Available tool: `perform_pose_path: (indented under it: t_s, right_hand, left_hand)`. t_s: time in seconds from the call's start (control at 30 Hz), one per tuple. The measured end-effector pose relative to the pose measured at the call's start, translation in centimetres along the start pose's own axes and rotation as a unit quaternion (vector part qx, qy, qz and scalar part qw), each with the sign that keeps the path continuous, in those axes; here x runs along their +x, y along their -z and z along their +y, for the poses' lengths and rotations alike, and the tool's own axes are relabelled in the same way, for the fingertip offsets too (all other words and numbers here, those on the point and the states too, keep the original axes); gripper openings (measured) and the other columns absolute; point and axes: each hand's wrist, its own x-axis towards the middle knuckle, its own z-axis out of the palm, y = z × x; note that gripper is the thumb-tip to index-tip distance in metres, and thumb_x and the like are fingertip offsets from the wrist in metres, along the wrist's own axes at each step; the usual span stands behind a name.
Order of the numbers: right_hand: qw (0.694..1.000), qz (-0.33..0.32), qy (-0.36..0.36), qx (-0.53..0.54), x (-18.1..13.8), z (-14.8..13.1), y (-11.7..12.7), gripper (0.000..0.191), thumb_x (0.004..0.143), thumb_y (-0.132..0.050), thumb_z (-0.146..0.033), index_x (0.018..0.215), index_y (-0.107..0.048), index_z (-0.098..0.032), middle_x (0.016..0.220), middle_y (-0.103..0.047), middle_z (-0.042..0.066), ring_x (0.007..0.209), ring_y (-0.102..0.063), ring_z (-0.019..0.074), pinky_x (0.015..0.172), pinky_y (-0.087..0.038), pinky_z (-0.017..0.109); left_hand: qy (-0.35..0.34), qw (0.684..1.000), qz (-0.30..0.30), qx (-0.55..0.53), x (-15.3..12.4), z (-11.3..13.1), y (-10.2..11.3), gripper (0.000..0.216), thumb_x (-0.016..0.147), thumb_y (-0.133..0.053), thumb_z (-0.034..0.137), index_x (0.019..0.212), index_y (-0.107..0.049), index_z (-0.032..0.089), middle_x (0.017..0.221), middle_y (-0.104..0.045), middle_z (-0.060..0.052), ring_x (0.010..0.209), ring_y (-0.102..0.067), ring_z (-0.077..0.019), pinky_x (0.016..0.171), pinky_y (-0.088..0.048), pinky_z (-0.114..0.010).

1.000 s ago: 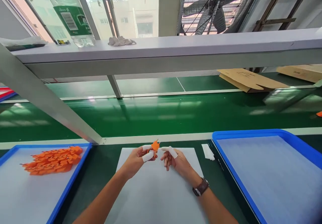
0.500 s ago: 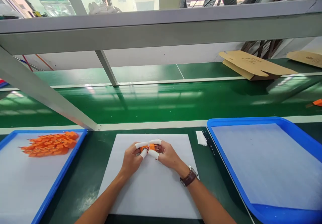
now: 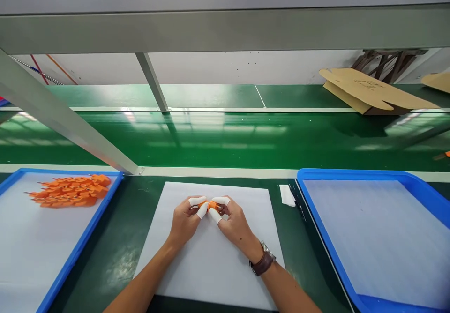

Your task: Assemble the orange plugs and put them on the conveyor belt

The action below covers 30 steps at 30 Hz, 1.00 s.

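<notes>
Both hands meet over a white sheet on the green table. Between the fingertips is a small orange piece, mostly covered, so its exact kind does not show. My left hand pinches its left part with thumb and forefinger. On its right part, my right hand closes the same way. White finger covers sit on the thumbs and forefingers. Several similar orange pieces with thin dark tips lie in rows in the blue tray at the left.
The left blue tray and a paper-lined right blue tray flank the sheet. A white scrap and dark thin tools lie by the right tray. Beyond runs a green belt, with cardboard behind and a metal frame overhead.
The view has tipped slightly downward. My fingers have closed in around the orange piece, covering more of it, and the thumbs now point up toward each other.
</notes>
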Motion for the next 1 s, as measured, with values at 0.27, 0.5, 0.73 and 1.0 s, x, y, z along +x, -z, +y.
perform_pose_path:
  t_s: [0.27,0.5,0.73,1.0]
  right_hand:
    - [0.996,0.004,-0.075,0.049,0.3,0.7,-0.3,0.020,0.086,-0.065,-0.026,0.105,-0.064,-0.019,0.103,-0.072,0.008,0.086,-0.070,0.0198,0.074,-0.059,0.033]
    - [0.997,-0.006,0.020,-0.069,-0.2,-0.4,-0.2,0.015,0.089,-0.060,-0.023,0.103,-0.065,-0.022,0.100,-0.067,0.006,0.082,-0.064,0.0176,0.072,-0.056,0.032]
    - [0.995,-0.011,0.036,-0.096,-0.4,-0.3,-0.4,0.020,0.092,-0.058,-0.023,0.111,-0.062,-0.024,0.101,-0.064,0.007,0.082,-0.062,0.0188,0.072,-0.058,0.035]
    - [0.998,0.001,-0.026,-0.059,-0.4,0.5,-0.4,0.017,0.093,-0.057,-0.024,0.110,-0.061,-0.023,0.103,-0.064,0.007,0.089,-0.064,0.0198,0.079,-0.058,0.036]
  left_hand:
    - [0.009,0.986,-0.164,0.017,0.5,0.7,2.3,0.041,0.087,-0.066,0.031,0.128,-0.062,0.026,0.133,-0.063,-0.006,0.116,-0.066,-0.0241,0.102,-0.057,-0.044]
    - [-0.188,0.972,-0.067,0.126,-0.2,-1.2,1.3,0.034,0.094,-0.056,0.021,0.126,-0.062,0.030,0.125,-0.066,-0.005,0.109,-0.067,-0.0218,0.090,-0.063,-0.040]
    - [-0.242,0.954,-0.040,0.169,0.1,-1.6,0.6,0.034,0.093,-0.056,0.014,0.123,-0.062,0.028,0.117,-0.067,-0.005,0.101,-0.070,-0.0193,0.082,-0.065,-0.034]
    - [-0.271,0.942,-0.034,0.194,0.3,-2.3,0.5,0.046,0.088,-0.060,0.006,0.129,-0.057,0.027,0.116,-0.066,-0.007,0.101,-0.069,-0.0200,0.080,-0.064,-0.034]
